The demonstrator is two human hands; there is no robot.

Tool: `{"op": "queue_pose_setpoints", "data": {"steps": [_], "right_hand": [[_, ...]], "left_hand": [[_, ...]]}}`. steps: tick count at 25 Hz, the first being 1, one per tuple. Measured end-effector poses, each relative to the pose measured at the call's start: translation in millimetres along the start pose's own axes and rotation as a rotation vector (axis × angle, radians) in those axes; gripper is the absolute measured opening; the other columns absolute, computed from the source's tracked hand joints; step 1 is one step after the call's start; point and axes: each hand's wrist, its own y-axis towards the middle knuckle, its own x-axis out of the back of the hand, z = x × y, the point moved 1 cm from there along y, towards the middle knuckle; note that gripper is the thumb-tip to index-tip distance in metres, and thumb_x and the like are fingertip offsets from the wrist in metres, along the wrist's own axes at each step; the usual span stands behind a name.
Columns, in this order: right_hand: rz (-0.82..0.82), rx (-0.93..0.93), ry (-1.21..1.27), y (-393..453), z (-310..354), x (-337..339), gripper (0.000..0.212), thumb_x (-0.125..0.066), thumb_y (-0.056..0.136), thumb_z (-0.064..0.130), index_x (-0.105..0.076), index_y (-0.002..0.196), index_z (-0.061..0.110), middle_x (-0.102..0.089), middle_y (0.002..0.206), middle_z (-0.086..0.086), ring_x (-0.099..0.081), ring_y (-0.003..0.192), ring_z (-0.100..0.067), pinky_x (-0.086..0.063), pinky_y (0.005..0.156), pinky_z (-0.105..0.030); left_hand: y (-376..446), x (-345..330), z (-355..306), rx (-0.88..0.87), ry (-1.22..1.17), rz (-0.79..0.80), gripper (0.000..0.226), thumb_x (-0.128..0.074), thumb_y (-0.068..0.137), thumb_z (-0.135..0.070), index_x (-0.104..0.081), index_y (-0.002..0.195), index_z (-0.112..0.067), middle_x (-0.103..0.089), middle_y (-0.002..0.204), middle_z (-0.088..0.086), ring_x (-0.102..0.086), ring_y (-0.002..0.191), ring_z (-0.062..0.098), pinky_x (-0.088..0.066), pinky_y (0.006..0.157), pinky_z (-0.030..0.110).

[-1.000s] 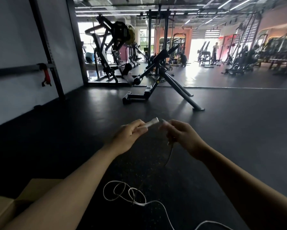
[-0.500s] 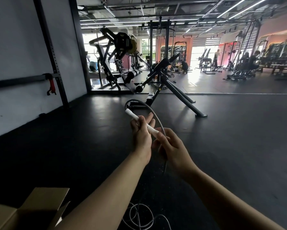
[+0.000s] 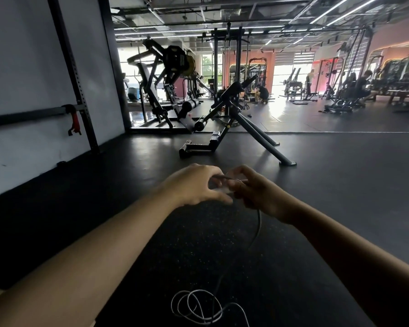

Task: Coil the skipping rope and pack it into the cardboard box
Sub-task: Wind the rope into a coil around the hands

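1. Both bare arms are reaching forward over the dark floor (image 3: 340,185), with the hands meeting at mid-frame.
2. The left hand (image 3: 194,185) is curling its fingers and thumb toward the right hand, closing around the blurred pale handle (image 3: 222,190) between the two.
3. The right hand (image 3: 257,194) is gripping the same handle end, its fingers bent and pressed together around it; a dark strand is crossing just above the fingertips.
4. The rope (image 3: 257,228) is hanging down from under the right hand, thin and grey, trailing toward the floor.
5. Its slack is lying in loose overlapping loops (image 3: 194,308) on the floor near the bottom edge, between the forearms.
6. A pale corner at the lower left edge, behind the left forearm, may be the box; I cannot tell for sure.
7. A black bench (image 3: 231,128) is standing well beyond the hands.
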Motion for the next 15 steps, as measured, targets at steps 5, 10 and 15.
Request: {"op": "queue_pose_setpoints", "data": {"steps": [5,10,15], "right_hand": [[0.006,0.02,0.027,-11,11,9,0.029,-0.055,0.102,0.024,-0.045,0.116,0.001,-0.055,0.071,-0.007,-0.038,0.051,-0.007,-0.029,0.046,-0.021],[-0.137,0.008,0.145,-26,-4,39,0.038,-0.059,0.095,0.044,-0.068,0.104,0.008,-0.047,0.063,-0.001,-0.045,0.057,-0.018,-0.045,0.059,-0.036],[-0.132,0.005,0.17,-30,-13,28,0.04,-0.052,0.1,0.047,-0.071,0.091,0.013,-0.046,0.069,-0.008,-0.04,0.068,-0.027,-0.039,0.064,-0.039]], "left_hand": [[10,-14,-10,-0.02,-0.258,0.074,0.023,-0.067,0.092,-0.047,-0.072,0.098,-0.025,-0.079,0.086,-0.01,-0.069,0.078,-0.003,-0.044,0.073,0.023],[1,-21,-13,0.014,-0.695,-0.076,0.031,-0.052,0.102,-0.043,-0.07,0.102,-0.017,-0.069,0.078,-0.01,-0.052,0.058,0.0,-0.039,0.054,0.017],[9,-11,-20,0.148,-1.209,-0.384,0.034,-0.042,0.106,-0.044,-0.064,0.099,-0.019,-0.061,0.077,-0.011,-0.045,0.059,0.005,-0.037,0.052,0.019]]}}
